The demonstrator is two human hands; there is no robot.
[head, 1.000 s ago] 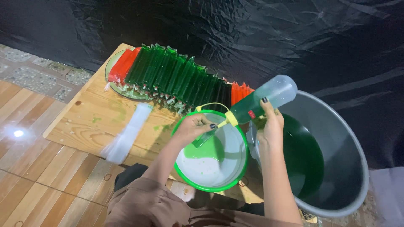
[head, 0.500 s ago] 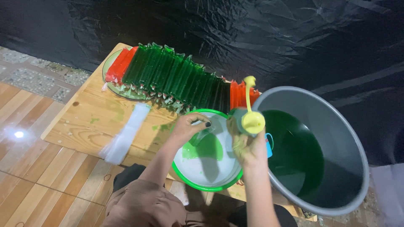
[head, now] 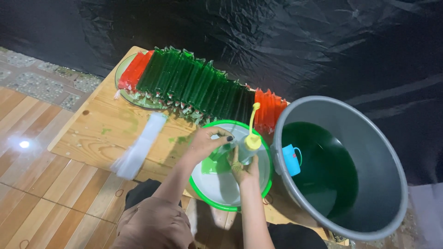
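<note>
1. The green-rimmed white basin sits on the wooden table; everything below is placed against it.
2. Over the basin's middle, the right hand holds a squeeze bottle upright, fingers wrapped tight about its body; its yellow cap and spout point up.
3. The left hand is over the basin's far-left part, fingers curled together at the bottle's side; what they pinch cannot be told.
4. Just right of the basin stands a grey bucket of green liquid, a blue cup floating at its near wall.
5. Beyond the basin lie rows of green filled tubes and red ones.
6. Left of the basin lies a pile of clear plastic sleeves.
</note>
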